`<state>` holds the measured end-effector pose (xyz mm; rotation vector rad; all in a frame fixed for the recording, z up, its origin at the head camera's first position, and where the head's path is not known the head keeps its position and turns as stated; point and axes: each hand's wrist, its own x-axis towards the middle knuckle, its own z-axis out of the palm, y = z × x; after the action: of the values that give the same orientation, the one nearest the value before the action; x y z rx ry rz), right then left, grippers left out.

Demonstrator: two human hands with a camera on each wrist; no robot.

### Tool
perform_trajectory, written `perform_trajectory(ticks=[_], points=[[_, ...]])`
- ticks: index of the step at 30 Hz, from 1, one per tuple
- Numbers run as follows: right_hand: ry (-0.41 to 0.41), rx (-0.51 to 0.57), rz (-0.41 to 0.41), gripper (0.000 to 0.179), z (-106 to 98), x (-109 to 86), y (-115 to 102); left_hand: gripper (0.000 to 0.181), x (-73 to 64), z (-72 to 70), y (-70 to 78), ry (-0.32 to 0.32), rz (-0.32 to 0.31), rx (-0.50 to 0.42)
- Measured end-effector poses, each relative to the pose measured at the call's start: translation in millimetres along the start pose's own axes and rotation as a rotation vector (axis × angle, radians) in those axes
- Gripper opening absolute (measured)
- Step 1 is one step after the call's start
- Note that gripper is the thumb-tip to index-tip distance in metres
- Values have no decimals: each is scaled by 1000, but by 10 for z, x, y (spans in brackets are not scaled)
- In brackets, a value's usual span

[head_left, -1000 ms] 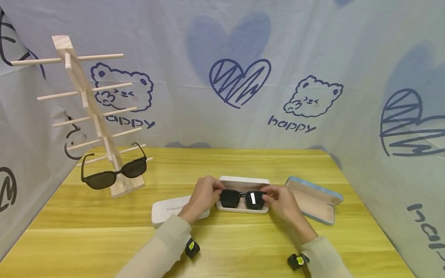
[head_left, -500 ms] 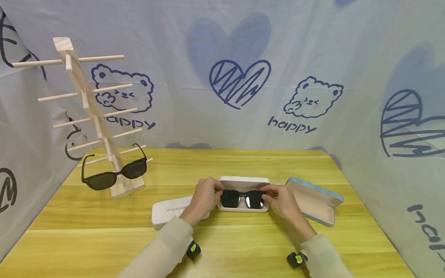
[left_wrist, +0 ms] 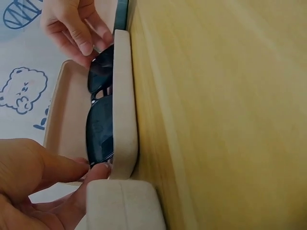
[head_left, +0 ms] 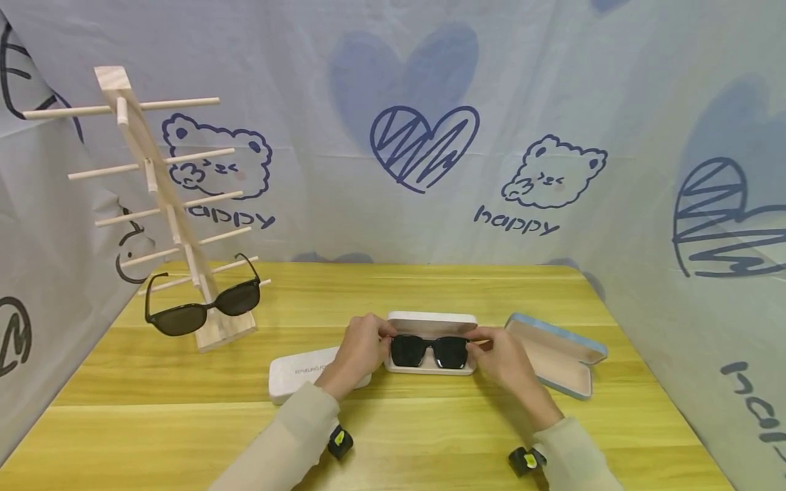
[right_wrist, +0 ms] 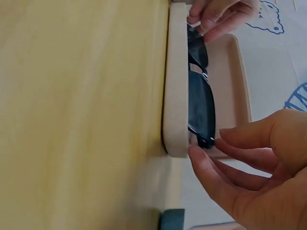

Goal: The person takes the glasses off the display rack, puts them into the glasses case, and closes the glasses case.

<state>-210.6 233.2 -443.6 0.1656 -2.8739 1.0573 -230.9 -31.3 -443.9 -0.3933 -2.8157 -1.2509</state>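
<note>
Black sunglasses (head_left: 430, 352) lie lens side up in an open white glasses case (head_left: 430, 318), whose lid stands up behind them. My left hand (head_left: 362, 348) pinches their left corner between thumb and finger, close to the case wall in the left wrist view. Around the right corner, the fingers of my right hand (head_left: 500, 354) are curled, with fingertips at the hinge in the right wrist view; a small gap shows beside it. The temples are mostly hidden under the lenses. Partly behind my left wrist, a closed white glasses case (head_left: 301, 375) rests on the table.
An open blue glasses case (head_left: 561, 375) with a pale lining sits right of my right hand. On the left stands a wooden display rack (head_left: 159, 184) with pegs, a second pair of sunglasses (head_left: 178, 319) hanging low on it. Printed cloth (head_left: 331, 170) surrounds the table (head_left: 430, 429).
The sunglasses have tilted slightly, and the bright reflection on the lenses has faded. My right fingers have shifted a little to the right. The left hand stays almost still.
</note>
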Motion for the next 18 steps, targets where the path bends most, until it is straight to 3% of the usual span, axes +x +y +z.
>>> perform_trajectory(ticks=[6,10,14,18], points=[[-11,6,-8,19,-193,-5,27,28,45,-107,-1,71,-6,4],[-32,131,56,31,-287,30,20,22,88,-154,29,92,-38,-14],[-90,260,93,47,-287,93,8,34,128,-151,43,21,-76,-50],[-181,317,132,62,-241,135,6,43,156,-125,38,-102,-115,-77]])
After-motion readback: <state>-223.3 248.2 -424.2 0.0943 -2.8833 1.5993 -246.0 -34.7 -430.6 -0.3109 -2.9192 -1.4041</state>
